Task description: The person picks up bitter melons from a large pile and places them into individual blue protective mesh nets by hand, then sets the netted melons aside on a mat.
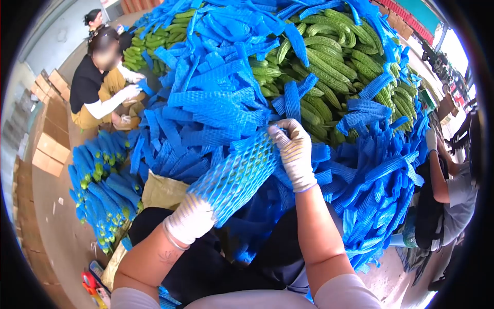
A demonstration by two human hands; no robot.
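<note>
A blue foam net sleeve [234,172] is stretched slantwise between my hands. My left hand [193,216], in a white glove, reaches into the sleeve's near end, its fingers covered by the mesh. Green shows through the mesh, seemingly a bitter melon held by that hand. At the far end, the thumb and fingers of my gloved right hand [294,149] pinch the sleeve's edge. Loose blue net sleeves [216,113] are heaped just beyond my hands. Bare bitter melons [329,62] lie piled behind them.
Netted bitter melons [108,180] are stacked at the left beside a tan sack [163,191]. A person [100,77] in white gloves crouches at the far left, with another behind. Another person [455,201] is at the right. Cardboard boxes [51,139] line the left side.
</note>
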